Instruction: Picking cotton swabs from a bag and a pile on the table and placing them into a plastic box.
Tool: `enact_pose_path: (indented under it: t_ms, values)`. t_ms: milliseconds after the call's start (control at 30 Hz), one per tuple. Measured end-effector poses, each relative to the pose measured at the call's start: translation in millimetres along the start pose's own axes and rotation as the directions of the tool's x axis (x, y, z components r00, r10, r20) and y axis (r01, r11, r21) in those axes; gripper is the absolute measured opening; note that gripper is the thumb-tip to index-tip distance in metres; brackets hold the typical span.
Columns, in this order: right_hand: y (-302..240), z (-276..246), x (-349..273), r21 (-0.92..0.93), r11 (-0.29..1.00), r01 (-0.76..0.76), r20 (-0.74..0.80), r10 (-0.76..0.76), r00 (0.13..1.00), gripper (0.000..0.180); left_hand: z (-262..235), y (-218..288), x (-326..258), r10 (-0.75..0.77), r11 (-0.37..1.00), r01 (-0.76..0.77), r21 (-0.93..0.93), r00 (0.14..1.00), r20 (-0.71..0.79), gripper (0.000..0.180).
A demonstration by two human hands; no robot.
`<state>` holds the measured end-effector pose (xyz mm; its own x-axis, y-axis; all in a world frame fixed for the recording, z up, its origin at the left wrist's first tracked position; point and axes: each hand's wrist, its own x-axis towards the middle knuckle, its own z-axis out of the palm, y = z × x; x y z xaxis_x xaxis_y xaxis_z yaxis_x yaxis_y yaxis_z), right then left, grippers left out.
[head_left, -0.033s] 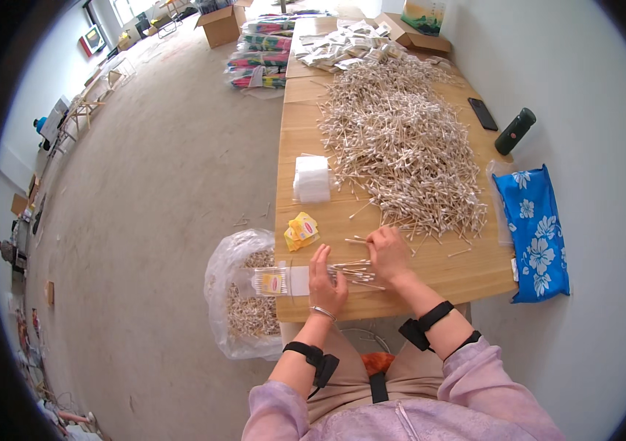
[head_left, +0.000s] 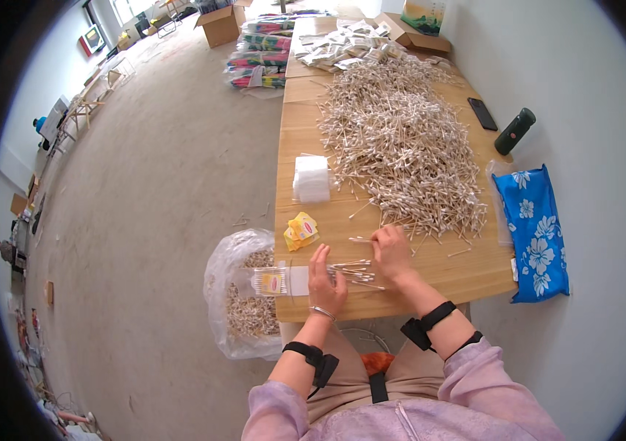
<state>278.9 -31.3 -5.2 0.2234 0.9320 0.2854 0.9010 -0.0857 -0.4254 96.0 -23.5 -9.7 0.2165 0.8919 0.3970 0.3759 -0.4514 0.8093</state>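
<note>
My right hand is closed in a pinch on cotton swabs whose tips stick out to its left, just above the table. My left hand lies palm down with fingers stretched and thumb apart, over the mouth end of a clear plastic packet. Loose cotton swabs fan out from beside its thumb toward my right hand; what lies beneath the palm is hidden. Inside the packet's far left end, a row of swabs and a yellow card show, reaching past the table's left edge.
A big heap of cotton swabs covers the table's middle. Yellow cards and a stack of clear bags lie at left. A plastic sack of swabs stands below. A phone, dark bottle and blue flowered pack line the right.
My right hand has shifted slightly to the right with the pinched swabs. My left hand and the packet stay where they were.
</note>
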Motion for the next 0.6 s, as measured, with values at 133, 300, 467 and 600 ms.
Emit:
enact_pose_path:
  t_ms: [133,300,467,600]
  values:
    - [11,-16,-5,-0.024,0.999,-0.029,-0.107,0.026,0.994,0.010,-1,1,1,0.010,1.000,-0.009,0.006,1.000,-0.012,0.054]
    - [-27,-30,-30,0.004,0.996,0.090,0.089,-0.090,0.992,0.030,0,-3,-1,-0.014,1.000,0.013,-0.016,0.999,-0.032,0.053]
    - [-54,-8,-73,-0.147,0.960,0.237,0.347,-0.174,0.921,0.078,5,-11,-2,-0.028,0.998,0.023,-0.066,0.997,-0.074,0.050]
    - [-53,-11,-80,-0.149,0.954,0.260,0.380,-0.187,0.906,0.078,3,-18,-5,-0.094,0.988,0.084,-0.127,0.993,-0.077,0.048]
